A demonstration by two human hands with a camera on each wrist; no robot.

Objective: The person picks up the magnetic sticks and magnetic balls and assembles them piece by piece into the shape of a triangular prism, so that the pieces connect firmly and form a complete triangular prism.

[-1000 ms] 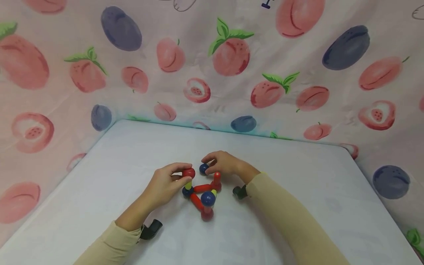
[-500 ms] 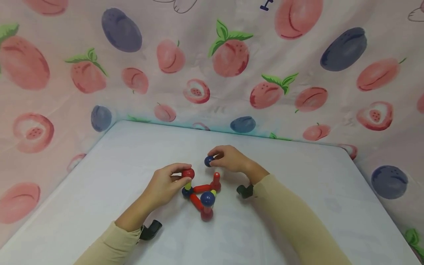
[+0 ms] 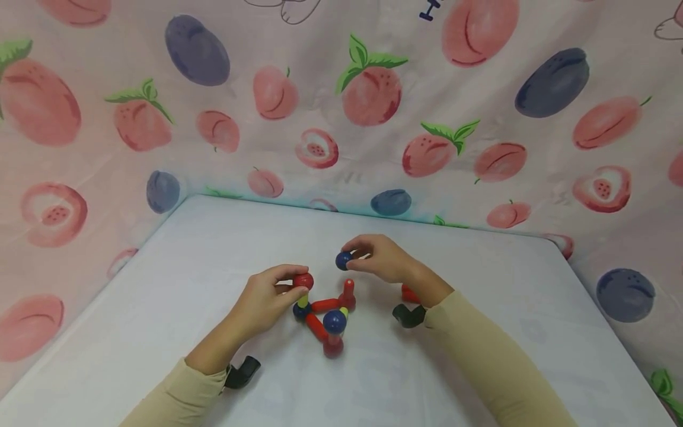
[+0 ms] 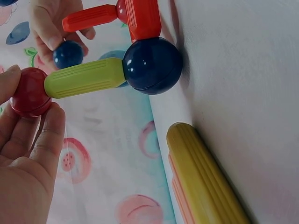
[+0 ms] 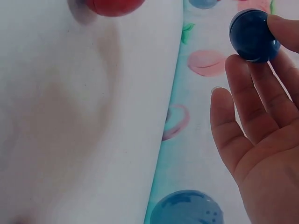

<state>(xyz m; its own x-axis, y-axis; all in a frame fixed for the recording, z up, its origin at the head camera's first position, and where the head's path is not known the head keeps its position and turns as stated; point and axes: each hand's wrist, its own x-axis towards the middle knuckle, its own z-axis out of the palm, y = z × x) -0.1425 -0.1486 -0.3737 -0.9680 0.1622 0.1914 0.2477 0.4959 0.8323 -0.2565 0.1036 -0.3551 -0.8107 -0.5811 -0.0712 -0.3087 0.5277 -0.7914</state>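
My left hand (image 3: pixel 262 299) pinches a red ball (image 4: pixel 30 92) on top of an upright yellow-green rod (image 4: pixel 86 78). That rod's foot meets a dark blue ball (image 4: pixel 153 65), where two red rods (image 3: pixel 325 305) also join. At the structure's back right, a red rod (image 3: pixel 348 288) stands on a red ball with its top bare. Nearer me, another blue ball (image 3: pixel 334 322) tops a post over a red ball (image 3: pixel 333 347). Just above the bare rod, my right hand (image 3: pixel 381 259) holds a loose blue ball (image 5: pixel 253 35) between thumb and fingertips, apart from the structure.
A red piece (image 3: pixel 409 293) lies on the white table (image 3: pixel 480 356), partly hidden by my right wrist. In the left wrist view, a yellow rod (image 4: pixel 205 177) lies on the table with an orange piece beside it. A fruit-print cloth (image 3: pixel 320 89) hangs behind.
My right hand has lifted the blue ball and carried it right and slightly back, uncovering a red piece by the wrist. My left hand stays on the red ball.
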